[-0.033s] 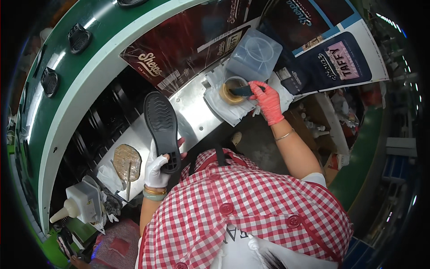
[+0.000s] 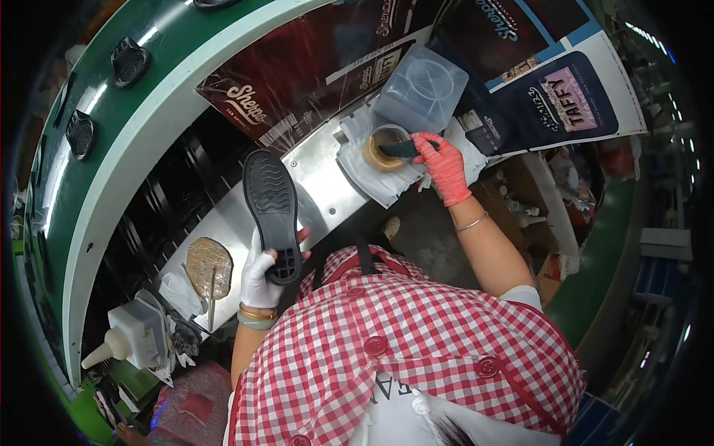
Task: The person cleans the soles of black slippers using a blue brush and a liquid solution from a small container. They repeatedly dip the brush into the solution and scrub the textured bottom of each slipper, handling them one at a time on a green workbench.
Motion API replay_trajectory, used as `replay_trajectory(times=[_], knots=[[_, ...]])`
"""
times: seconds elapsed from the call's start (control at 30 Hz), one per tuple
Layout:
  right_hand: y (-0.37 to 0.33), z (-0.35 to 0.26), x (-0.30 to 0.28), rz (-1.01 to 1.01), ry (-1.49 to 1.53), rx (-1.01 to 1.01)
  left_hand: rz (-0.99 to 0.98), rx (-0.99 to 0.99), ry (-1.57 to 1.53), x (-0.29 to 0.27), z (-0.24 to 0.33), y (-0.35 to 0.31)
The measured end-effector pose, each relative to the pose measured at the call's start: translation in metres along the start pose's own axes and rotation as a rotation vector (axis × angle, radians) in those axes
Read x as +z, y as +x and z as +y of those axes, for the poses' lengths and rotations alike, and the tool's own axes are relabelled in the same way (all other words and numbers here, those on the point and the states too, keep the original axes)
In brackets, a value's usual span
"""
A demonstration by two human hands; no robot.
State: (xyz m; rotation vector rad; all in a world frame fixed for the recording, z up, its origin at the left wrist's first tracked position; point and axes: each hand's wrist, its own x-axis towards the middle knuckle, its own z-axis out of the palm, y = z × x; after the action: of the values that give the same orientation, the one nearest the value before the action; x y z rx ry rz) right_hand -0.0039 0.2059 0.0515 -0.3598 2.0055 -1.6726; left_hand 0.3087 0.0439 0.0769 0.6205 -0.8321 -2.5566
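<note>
My left hand (image 2: 259, 288), in a white glove with bare fingertips, is closed round the heel end of a black shoe sole (image 2: 271, 199). The ridged tread faces up and the toe points away from me. On the right, my right hand (image 2: 448, 172) wears a coral-red glove and grips a dark brush (image 2: 400, 150). The brush's tip reaches down into a clear cup (image 2: 381, 160) with yellowish-brown matter on its wall; the bristles cannot be made out. White cloths (image 2: 394, 189) lie beneath the cup.
Behind the cup lies a translucent plastic container (image 2: 425, 89). Printed sheets (image 2: 561, 97) stand at the back. A brown pad with a thin stick (image 2: 210, 269) and a white nozzle bottle (image 2: 134, 338) are at left. Black soles (image 2: 131, 62) sit on the curved green conveyor (image 2: 160, 28).
The sole in my left hand has shifted slightly, its toe a little right and up. My right hand and the brush stay nearly where they were.
</note>
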Motion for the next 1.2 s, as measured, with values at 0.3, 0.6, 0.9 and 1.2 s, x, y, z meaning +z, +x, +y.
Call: replay_trajectory(times=[0.3,0.6,0.9,1.2], knots=[[0.003,0.015,-0.019,-0.043,0.018,0.132,0.131,-0.121,-0.185,-0.025,-0.039,0.014],[-0.082,-0.069,0.065,-0.304,0.366,0.03,0.114,-0.087,-0.262,-0.01,-0.036,0.007],[-0.127,-0.097,0.101,-0.284,0.224,-0.087,-0.033,-0.017,-0.138,0.032,-0.016,-0.009],[-0.152,-0.099,0.097,-0.297,0.162,-0.104,-0.037,0.003,-0.197,0.032,-0.018,-0.009]])
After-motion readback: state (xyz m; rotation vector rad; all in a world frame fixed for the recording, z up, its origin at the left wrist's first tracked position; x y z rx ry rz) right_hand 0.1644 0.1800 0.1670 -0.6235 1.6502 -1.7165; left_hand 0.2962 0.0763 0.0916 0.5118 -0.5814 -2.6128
